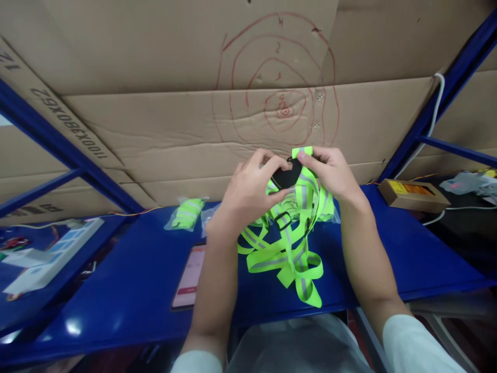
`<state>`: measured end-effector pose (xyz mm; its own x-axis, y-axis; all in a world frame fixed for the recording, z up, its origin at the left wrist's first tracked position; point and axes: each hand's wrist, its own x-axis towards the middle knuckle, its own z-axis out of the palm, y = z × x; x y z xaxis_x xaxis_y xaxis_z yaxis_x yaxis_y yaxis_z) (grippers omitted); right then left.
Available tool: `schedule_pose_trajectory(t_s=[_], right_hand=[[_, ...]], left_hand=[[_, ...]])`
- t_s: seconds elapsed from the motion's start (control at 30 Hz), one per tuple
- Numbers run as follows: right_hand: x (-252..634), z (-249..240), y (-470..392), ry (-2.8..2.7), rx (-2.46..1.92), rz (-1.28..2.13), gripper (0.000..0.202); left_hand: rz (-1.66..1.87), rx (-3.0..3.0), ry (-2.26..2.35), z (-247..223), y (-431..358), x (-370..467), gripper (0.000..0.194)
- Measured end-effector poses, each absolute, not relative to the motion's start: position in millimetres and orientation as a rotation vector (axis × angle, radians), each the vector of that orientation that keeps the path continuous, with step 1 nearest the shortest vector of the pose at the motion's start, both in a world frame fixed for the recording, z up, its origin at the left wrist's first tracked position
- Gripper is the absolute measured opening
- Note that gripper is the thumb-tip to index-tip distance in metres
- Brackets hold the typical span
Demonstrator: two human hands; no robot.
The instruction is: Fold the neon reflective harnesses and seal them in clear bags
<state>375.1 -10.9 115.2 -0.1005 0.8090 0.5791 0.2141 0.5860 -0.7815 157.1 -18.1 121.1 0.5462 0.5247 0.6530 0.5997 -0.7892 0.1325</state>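
Neon-yellow straps with grey reflective stripes hang and lie in loops over the blue table, below both hands. A black rounded piece sits among them, between the hands. My left hand is closed on the black piece, thumb below and fingers above. My right hand pinches a short folded end of the strap near the black piece's upper right edge. A black buckle shows on the straps under the hands.
Bagged neon straps lie at the table's back. A phone is beside my left forearm. Right: an open cardboard box and a white cable. Left: a white power strip. Cardboard with red rings stands behind.
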Motion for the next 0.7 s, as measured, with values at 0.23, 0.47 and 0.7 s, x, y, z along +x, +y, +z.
schedule_pose_trajectory(t_s=[0.23,0.47,0.7], right_hand=[[378.1,116.1,-13.1,-1.510,-0.880,0.604,0.044],[374.8,121.7,-25.0,-1.628,-0.956,0.473,0.051],[377.7,128.0,-34.3,-1.680,-0.993,0.380,0.059]], left_hand=[[-1.187,-2.545,-0.921,112.7,-11.4,176.6,0.034],[-1.291,-2.568,-0.885,111.4,-6.3,177.0,0.030],[-1.352,-2.669,-0.790,113.2,-3.8,174.4,0.027]])
